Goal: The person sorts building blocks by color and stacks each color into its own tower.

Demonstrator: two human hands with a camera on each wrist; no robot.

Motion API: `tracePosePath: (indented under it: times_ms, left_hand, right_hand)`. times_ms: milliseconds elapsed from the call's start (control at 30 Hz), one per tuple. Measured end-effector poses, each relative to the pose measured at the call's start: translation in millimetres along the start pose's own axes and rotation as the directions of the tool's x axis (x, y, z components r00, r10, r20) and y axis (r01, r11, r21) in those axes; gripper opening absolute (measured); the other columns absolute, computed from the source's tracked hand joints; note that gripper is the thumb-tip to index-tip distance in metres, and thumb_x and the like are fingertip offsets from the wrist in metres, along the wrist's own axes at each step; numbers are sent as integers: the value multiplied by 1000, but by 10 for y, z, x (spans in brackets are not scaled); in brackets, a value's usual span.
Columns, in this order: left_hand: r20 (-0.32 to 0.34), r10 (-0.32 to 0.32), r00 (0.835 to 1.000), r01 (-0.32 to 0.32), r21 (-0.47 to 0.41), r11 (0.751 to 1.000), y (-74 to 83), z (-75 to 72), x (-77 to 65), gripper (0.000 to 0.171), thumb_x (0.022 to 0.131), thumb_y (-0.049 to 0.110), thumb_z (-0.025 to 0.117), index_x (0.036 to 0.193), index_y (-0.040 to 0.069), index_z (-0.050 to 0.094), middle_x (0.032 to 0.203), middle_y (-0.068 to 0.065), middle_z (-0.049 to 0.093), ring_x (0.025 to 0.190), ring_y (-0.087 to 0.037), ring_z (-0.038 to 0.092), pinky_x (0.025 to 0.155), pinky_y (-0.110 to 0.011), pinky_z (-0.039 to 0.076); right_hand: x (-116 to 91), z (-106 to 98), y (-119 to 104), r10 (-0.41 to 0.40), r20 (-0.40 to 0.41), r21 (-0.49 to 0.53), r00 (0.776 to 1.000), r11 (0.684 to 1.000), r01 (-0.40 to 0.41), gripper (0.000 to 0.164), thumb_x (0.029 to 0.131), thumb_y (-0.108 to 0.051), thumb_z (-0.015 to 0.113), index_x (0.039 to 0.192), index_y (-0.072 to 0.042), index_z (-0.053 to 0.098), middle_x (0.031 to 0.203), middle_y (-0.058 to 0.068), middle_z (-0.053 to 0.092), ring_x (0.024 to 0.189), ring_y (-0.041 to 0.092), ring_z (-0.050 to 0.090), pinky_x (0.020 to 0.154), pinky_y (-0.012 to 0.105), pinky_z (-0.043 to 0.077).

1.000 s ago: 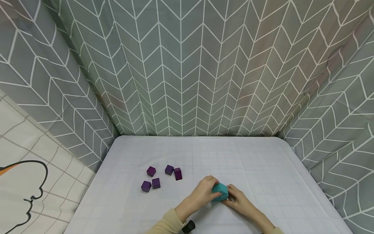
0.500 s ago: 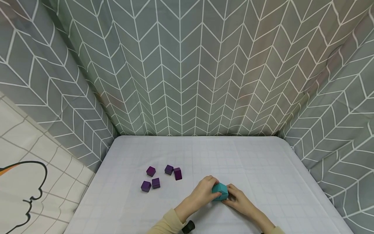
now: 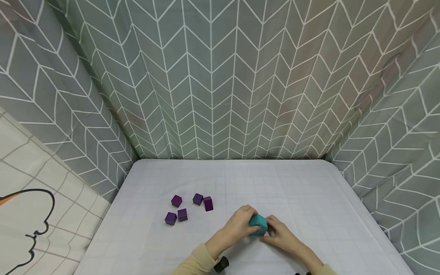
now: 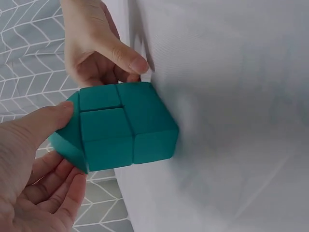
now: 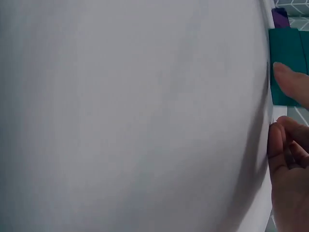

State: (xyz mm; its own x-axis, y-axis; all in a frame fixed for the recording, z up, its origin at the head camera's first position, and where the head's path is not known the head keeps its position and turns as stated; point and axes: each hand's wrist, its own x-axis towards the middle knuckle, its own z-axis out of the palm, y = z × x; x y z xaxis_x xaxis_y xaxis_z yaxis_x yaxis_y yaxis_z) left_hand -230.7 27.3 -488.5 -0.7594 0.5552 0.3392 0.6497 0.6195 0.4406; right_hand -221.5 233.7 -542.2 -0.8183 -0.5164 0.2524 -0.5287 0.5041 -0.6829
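Several teal blocks sit together in a compact stack [image 3: 262,232] on the white table, right of centre in the head view. Joints between square and longer blocks [image 4: 106,133] show in the left wrist view. My left hand [image 3: 237,228] pinches the teal wedge-shaped block [image 4: 71,135] on top, thumb on one side and fingers on the other. Beside the stack's right end is my right hand [image 3: 282,236], its fingers loosely curled low over the table. In the right wrist view its thumb overlaps the teal stack [image 5: 287,46]; whether it touches is unclear.
Several loose purple blocks [image 3: 183,214] lie on the table [image 3: 165,175] to the left. A black cylindrical thing [image 3: 221,264] shows beside the left sleeve. A grey patterned curtain [image 3: 213,95] rises behind the table's far edge and along its sides.
Both hands and the teal stack keep the same pose. The whole head view has shifted very slightly.
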Motion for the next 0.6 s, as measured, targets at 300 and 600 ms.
tracePosePath:
  times_ms: [300,600]
  left_hand:
    - [17,18,1000,-19,23,1000,61,-226,75,44,72,34,73,104,8,58,97,1,56,90,-8,52,76,-13,43]
    - [-185,33,982,-18,78,997,-87,-1130,317,45,73,30,72,106,3,56,100,-5,56,94,-16,52,80,-24,45]
  right_hand:
    - [22,-484,59,14,-64,-154,998,988,-23,39,66,-7,76,98,6,58,82,4,49,68,13,47,58,23,43]
    - [718,-1340,-451,-128,-242,-387,962,922,26,27,74,-7,70,96,5,60,84,10,53,68,19,53,59,30,47]
